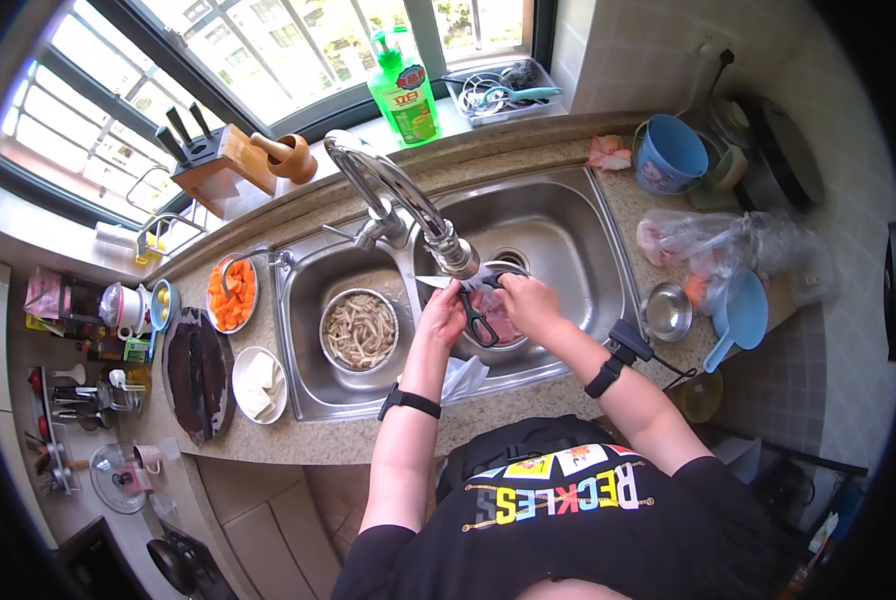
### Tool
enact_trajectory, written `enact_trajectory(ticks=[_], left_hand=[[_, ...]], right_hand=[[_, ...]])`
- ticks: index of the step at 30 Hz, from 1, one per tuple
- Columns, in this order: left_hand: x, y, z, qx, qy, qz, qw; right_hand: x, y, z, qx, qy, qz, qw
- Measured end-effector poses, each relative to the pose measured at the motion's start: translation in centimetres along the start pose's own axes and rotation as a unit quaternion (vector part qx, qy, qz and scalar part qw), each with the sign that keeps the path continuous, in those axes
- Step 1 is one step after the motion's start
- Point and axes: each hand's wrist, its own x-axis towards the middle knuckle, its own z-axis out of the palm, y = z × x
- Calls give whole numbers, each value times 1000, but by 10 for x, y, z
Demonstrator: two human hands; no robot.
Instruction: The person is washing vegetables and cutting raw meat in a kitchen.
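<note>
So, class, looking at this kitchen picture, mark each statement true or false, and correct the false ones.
1. Both hands, left and right, are at the black-handled scissors. True.
2. The orange chunks lie in the left basin. False: the orange chunks are in a dish on the speckled counter, left of the sink.
3. The round bowl of pale strips sits in the left basin. True.
4. The green pump bottle lies on its side. False: the green pump bottle stands upright by the window.
5. The light-blue plastic scoop lies right of the sink. True.
</note>
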Motion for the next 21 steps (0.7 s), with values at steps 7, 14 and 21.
enact_trajectory(ticks=[7,14,21], left_hand=[[23,21,23,-12,-4,178,984],[0,17,46,129,-27,182,974],[-38,10,14,64,92,104,988]], right_hand=[[21,-17,-4,82,-119,54,988],[39,21,27,253,-176,68,949],[7,25,3,687,-498,334,410]])
